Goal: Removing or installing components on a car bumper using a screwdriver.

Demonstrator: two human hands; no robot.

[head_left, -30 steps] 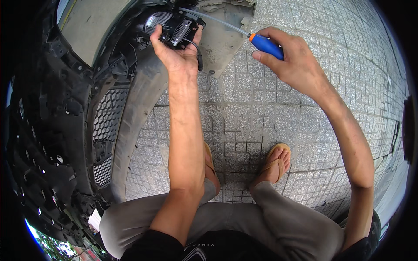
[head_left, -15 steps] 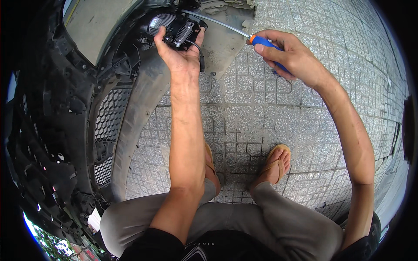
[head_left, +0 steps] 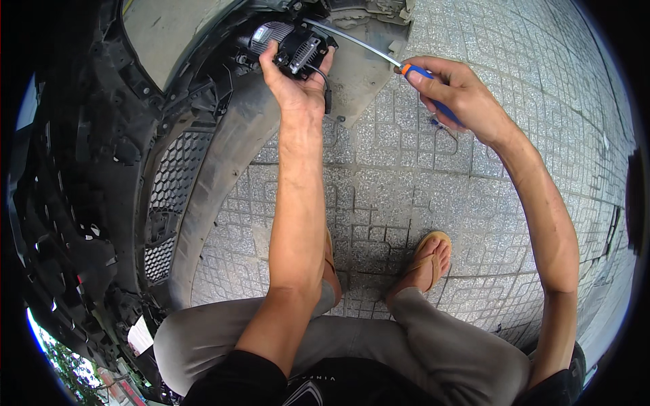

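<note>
- Left hand [head_left: 302, 95] pinched the finned black unit [head_left: 302, 55] between thumb and fingers, seemingly steadying it.
- Right hand [head_left: 467, 95] clasped the screwdriver [head_left: 408, 68], shaft leftward, apparently for reach.

Rounded blue-and-orange plastic screwdriver handle [head_left: 447, 116]: smooth. Thin silver metal shaft [head_left: 379, 52]: glossy. Grooved grey stone-look paving [head_left: 386, 152]: rough.
</note>
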